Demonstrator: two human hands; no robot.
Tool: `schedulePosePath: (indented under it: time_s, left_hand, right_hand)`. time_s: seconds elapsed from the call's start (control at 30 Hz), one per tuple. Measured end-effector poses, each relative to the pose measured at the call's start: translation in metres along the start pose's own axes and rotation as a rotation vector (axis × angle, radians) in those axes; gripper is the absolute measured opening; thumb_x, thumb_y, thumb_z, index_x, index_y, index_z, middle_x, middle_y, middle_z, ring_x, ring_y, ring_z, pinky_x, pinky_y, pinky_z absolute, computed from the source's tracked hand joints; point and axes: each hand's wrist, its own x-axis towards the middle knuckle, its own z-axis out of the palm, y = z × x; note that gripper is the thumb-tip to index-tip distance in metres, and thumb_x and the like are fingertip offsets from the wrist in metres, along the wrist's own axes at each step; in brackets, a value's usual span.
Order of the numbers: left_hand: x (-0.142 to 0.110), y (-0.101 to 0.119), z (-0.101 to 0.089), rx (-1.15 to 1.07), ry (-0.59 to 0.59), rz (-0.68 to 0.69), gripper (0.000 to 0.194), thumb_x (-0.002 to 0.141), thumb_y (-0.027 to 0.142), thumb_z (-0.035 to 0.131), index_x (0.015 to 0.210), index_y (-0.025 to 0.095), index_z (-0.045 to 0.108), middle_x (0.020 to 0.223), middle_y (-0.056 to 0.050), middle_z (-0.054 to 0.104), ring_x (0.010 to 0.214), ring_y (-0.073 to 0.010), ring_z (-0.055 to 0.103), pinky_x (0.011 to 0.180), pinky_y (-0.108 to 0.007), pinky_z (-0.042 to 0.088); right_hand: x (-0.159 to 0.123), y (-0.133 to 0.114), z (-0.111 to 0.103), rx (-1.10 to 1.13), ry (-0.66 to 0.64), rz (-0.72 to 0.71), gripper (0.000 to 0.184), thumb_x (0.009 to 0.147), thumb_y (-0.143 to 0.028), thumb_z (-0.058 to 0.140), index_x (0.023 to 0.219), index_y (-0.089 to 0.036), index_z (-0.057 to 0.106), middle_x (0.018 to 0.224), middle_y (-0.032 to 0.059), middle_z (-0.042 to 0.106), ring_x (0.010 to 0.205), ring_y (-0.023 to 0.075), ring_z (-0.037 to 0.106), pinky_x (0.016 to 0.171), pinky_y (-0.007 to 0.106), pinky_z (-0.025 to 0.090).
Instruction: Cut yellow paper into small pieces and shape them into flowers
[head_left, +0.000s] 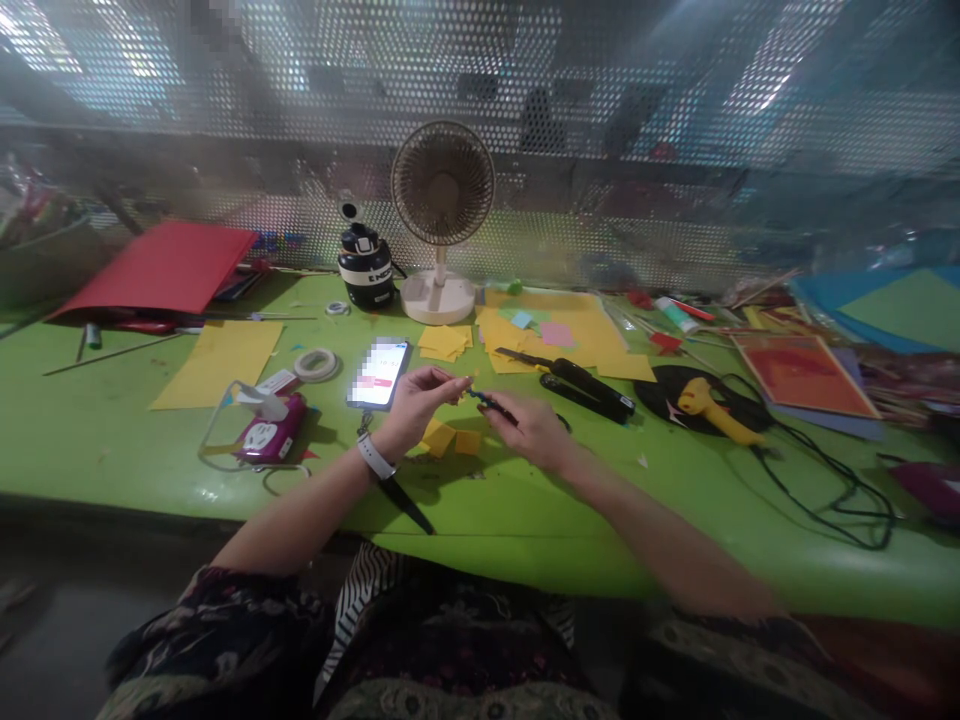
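My left hand (422, 402) is closed in a pinch near the middle of the table, on a tiny piece of yellow paper (475, 376). Opposite it, my right hand (531, 428) wraps round a slim dark tool (495, 404) with some blue near its tip. The tip meets the left fingertips; its exact kind is too small and covered to make out. Beneath the hands lie small orange-yellow paper squares (468, 441). A stack of yellow paper pieces (445, 342) lies just behind. To the right of my right hand rests a black stapler-like tool (589, 390).
A phone (381, 373), tape roll (316, 365) and purple power strip (271, 435) lie left. A fan (442, 185) and bottle (366, 270) stand behind. At right are a yellow glue gun (712, 408) and its cable. A black strip (405, 505) lies near the front edge.
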Motion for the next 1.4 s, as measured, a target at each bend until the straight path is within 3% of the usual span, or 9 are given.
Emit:
schedulePosePath:
  time_s: [0.17,0.37,0.57,0.83,1.17,1.27,1.4]
  left_hand:
    - [0.0,0.0,0.0,-0.047,-0.029,-0.015,0.02,0.072,0.033,0.082,0.081,0.017,0.074,0.072,-0.002,0.071,0.062,-0.0091,0.063,0.064,-0.024,0.052]
    - [0.0,-0.001,0.0,-0.014,0.011,0.014,0.021,0.069,0.032,0.084,0.074,0.016,0.072,0.069,-0.001,0.07,0.06,-0.0087,0.062,0.062,-0.023,0.051]
    - [-0.001,-0.002,0.002,0.036,0.029,0.051,0.022,0.068,0.033,0.084,0.07,0.015,0.07,0.066,-0.001,0.069,0.059,-0.0089,0.061,0.06,-0.023,0.05]
    - [-0.001,-0.002,0.001,0.01,-0.009,0.038,0.021,0.072,0.035,0.081,0.076,0.016,0.073,0.069,-0.002,0.07,0.061,-0.0093,0.062,0.063,-0.024,0.052]
    - [-0.002,-0.002,0.001,0.061,-0.057,-0.016,0.023,0.076,0.038,0.078,0.082,0.015,0.074,0.07,-0.003,0.071,0.061,-0.0097,0.063,0.064,-0.024,0.052]
    - [-0.003,0.0,0.002,0.097,-0.06,0.02,0.023,0.076,0.038,0.078,0.077,0.015,0.073,0.066,-0.002,0.068,0.059,-0.0085,0.06,0.061,-0.023,0.051]
    - [-0.002,-0.001,0.002,0.115,-0.013,0.044,0.024,0.072,0.037,0.081,0.069,0.016,0.07,0.061,0.0,0.066,0.055,-0.008,0.057,0.056,-0.022,0.05]
  right_hand:
    - [0.002,0.002,-0.003,0.054,0.054,0.017,0.036,0.099,-0.034,0.046,0.122,-0.016,0.067,0.103,0.0118,0.076,0.085,0.0224,0.073,0.075,0.036,0.058]
    - [0.002,0.0,-0.005,0.059,0.0,0.005,0.037,0.099,-0.037,0.047,0.123,-0.016,0.067,0.097,0.01,0.076,0.08,0.021,0.072,0.07,0.033,0.057]
    - [0.001,0.0,-0.001,0.041,0.03,0.021,0.038,0.1,-0.037,0.046,0.128,-0.017,0.063,0.11,0.0114,0.074,0.092,0.0233,0.072,0.077,0.036,0.058]
    - [0.004,0.002,-0.004,0.15,-0.016,0.093,0.047,0.101,-0.043,0.04,0.126,-0.014,0.067,0.082,0.01,0.074,0.075,0.0229,0.07,0.069,0.037,0.057]
    - [0.006,-0.002,-0.011,0.323,-0.182,0.19,0.048,0.1,-0.051,0.038,0.113,-0.018,0.069,0.063,0.001,0.062,0.055,0.0145,0.057,0.056,0.027,0.047]
    - [0.006,-0.003,-0.01,0.3,-0.202,0.188,0.049,0.099,-0.053,0.04,0.117,-0.017,0.067,0.067,0.0022,0.064,0.056,0.015,0.058,0.056,0.028,0.046]
    - [0.004,-0.005,-0.002,0.173,-0.125,0.126,0.05,0.097,-0.052,0.047,0.125,-0.014,0.063,0.082,0.0083,0.071,0.067,0.0192,0.064,0.062,0.032,0.05]
